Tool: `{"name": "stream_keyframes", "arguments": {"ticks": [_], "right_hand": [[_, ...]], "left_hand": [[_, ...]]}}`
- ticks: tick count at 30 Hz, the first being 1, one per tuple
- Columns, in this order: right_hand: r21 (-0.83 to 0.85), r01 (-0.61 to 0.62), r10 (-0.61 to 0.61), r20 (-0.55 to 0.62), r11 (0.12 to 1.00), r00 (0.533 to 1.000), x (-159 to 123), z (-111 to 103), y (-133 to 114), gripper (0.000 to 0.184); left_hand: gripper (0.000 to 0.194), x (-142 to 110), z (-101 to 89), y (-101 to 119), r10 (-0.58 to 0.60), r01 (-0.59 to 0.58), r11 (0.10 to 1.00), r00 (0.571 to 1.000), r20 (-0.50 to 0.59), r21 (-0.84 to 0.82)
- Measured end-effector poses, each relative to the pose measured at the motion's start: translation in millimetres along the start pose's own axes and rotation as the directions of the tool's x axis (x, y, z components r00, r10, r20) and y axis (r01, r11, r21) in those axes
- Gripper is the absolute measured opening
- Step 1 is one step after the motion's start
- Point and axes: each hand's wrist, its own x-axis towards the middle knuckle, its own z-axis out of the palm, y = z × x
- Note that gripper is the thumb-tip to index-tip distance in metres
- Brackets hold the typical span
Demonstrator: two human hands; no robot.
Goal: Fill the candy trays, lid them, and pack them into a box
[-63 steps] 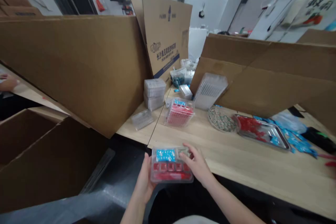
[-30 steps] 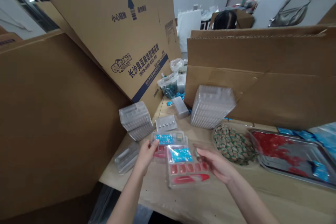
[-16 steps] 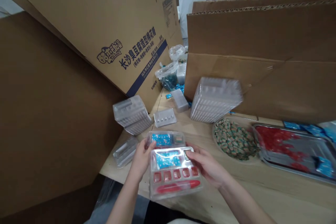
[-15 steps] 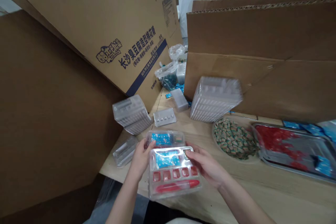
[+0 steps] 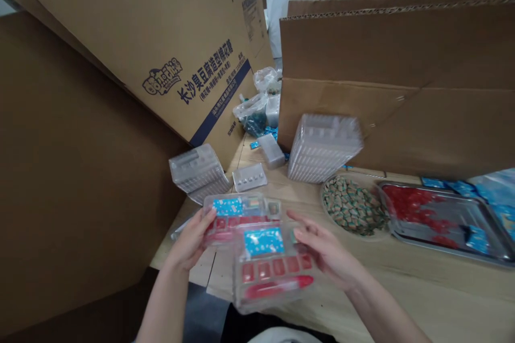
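My left hand (image 5: 192, 238) grips the left edge of a clear plastic tray (image 5: 229, 221), thumb on top. That tray holds a blue printed packet, red pieces and a small wrapped piece. In front of it, partly overlapping, is a second clear tray (image 5: 277, 295) with a blue packet (image 5: 263, 241), a row of red-filled cups (image 5: 278, 266) and a red pen-shaped tube (image 5: 277, 286). My right hand (image 5: 325, 249) is closed on this tray's upper right side, thumb over the corner compartment; its index finger stretches past the edge. Motion blurs the front tray.
Stacks of empty clear trays (image 5: 324, 147) (image 5: 199, 171) stand behind. A single white tray (image 5: 249, 177) lies between them. To the right are a round tub of small wrapped pieces (image 5: 354, 206) and a metal tray (image 5: 454, 230) with red pieces. Cardboard boxes (image 5: 394, 53) (image 5: 193, 27) wall the table.
My left hand has moved left with the rear tray. My right hand and the front tray have shifted slightly right, so the two trays are farther apart.
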Motion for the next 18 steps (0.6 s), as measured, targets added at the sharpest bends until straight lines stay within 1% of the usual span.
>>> {"name": "stream_keyframes", "arguments": {"ticks": [2,4,6,7,9,12,15,18], "right_hand": [[-0.008,0.022,-0.022,-0.036,1.000,0.999,-2.8,-20.5,-8.1,0.052],[0.004,0.048,-0.047,-0.096,0.999,0.994,-0.3,-41.3,-14.6,0.047],[0.021,0.081,-0.076,-0.162,0.997,0.984,8.0,-54.9,-18.2,0.041],[0.022,0.097,-0.091,-0.185,0.995,0.979,14.1,-57.2,-18.8,0.038],[0.001,0.133,-0.130,-0.189,0.991,0.973,28.7,-51.7,-17.7,0.033],[-0.087,0.186,-0.198,-0.168,0.979,0.966,53.7,-26.1,-10.8,0.028],[-0.172,0.225,-0.256,-0.193,0.959,0.947,75.8,0.5,0.1,0.032],[-0.232,0.248,-0.298,-0.214,0.940,0.930,89.1,12.4,8.8,0.035]], "left_hand": [[0.044,-4.7,-15.9,3.0,-0.021,0.020,0.999,1.000,-0.018,-0.039],[0.045,-10.9,-36.2,2.5,-0.038,0.034,0.996,0.998,-0.051,-0.078],[0.044,-18.6,-59.2,-2.6,-0.040,0.028,0.994,0.993,-0.108,-0.106],[0.043,-23.0,-70.9,-6.8,-0.031,0.014,0.993,0.989,-0.145,-0.116],[0.040,-33.3,-92.5,-17.6,-0.013,-0.016,0.991,0.976,-0.219,-0.133],[0.041,-51.6,-115.3,-35.2,-0.027,-0.021,0.987,0.957,-0.290,-0.161],[0.043,-71.3,-124.1,-51.2,-0.076,0.013,0.981,0.945,-0.317,-0.196],[0.041,-88.1,-127.0,-67.1,-0.098,0.013,0.973,0.928,-0.359,-0.232]]}}
